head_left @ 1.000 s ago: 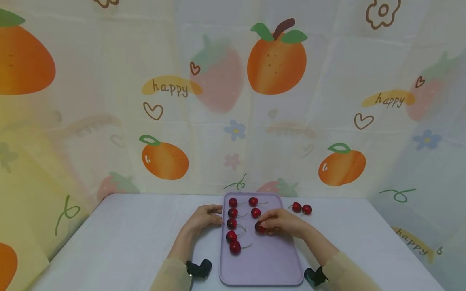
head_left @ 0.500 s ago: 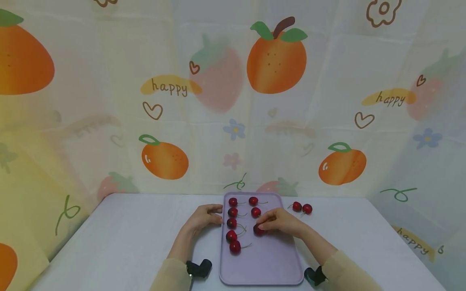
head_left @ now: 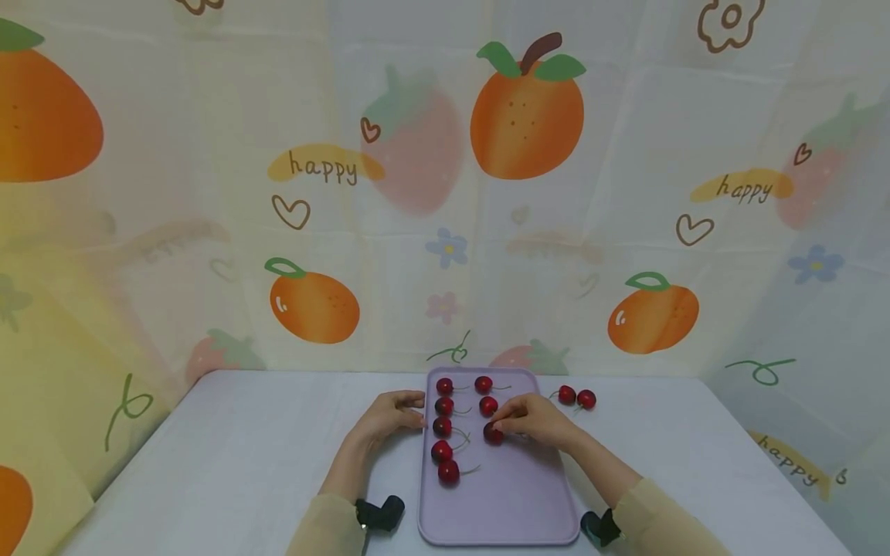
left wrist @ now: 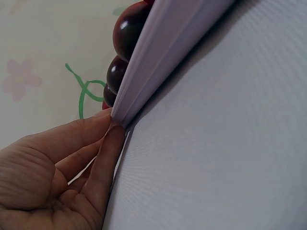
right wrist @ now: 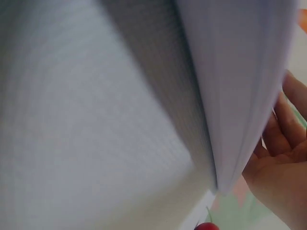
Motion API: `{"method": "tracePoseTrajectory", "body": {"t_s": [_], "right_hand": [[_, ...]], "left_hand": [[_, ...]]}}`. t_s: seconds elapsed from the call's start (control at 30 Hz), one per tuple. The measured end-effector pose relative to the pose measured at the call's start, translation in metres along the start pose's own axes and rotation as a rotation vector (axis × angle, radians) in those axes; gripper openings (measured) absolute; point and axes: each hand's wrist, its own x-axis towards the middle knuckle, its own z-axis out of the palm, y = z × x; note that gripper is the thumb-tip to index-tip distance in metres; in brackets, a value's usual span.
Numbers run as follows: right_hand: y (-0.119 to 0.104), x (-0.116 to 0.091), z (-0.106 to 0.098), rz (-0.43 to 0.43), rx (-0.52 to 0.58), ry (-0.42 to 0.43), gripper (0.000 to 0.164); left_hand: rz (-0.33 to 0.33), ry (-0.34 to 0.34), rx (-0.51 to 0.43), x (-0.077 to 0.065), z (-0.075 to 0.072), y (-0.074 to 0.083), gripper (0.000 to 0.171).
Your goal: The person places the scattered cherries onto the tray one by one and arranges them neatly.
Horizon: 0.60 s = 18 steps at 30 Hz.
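A lilac tray [head_left: 501,502] lies on the white table, bearing red cherries with stems. One column of cherries [head_left: 449,472] runs along its left side, and a second, shorter column starts to the right of it. At the lower end of this shorter column my right hand [head_left: 537,421] pinches a dark red cherry [head_left: 491,436] between thumb and fingers, close over the tray. That cherry is hidden in the right wrist view, behind the tray wall. My left hand [head_left: 388,415] holds the tray's left rim, its thumb [left wrist: 76,134] at the rim's top edge in the left wrist view.
Two cherries [head_left: 586,400] lie together on the white table [head_left: 667,448], right of the tray's far corner. A printed fruit curtain [head_left: 417,309] hangs directly behind the table. Dark wrist cameras [head_left: 381,513] sit at both sleeves.
My right hand has shifted slightly with its cherry, first a little nearer and left, then back away toward the cherry above. The left hand and tray have stayed put.
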Motion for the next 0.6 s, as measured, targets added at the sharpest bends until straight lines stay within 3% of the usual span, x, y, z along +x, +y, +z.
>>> {"method": "tracePoseTrajectory", "body": {"t_s": [0.6], "right_hand": [[-0.002,-0.0018,-0.0037,-0.023,0.013,0.002,0.023]], "left_hand": [[0.016,-0.015,-0.018,-0.0005,-0.0006,0.0003,0.054]]}}
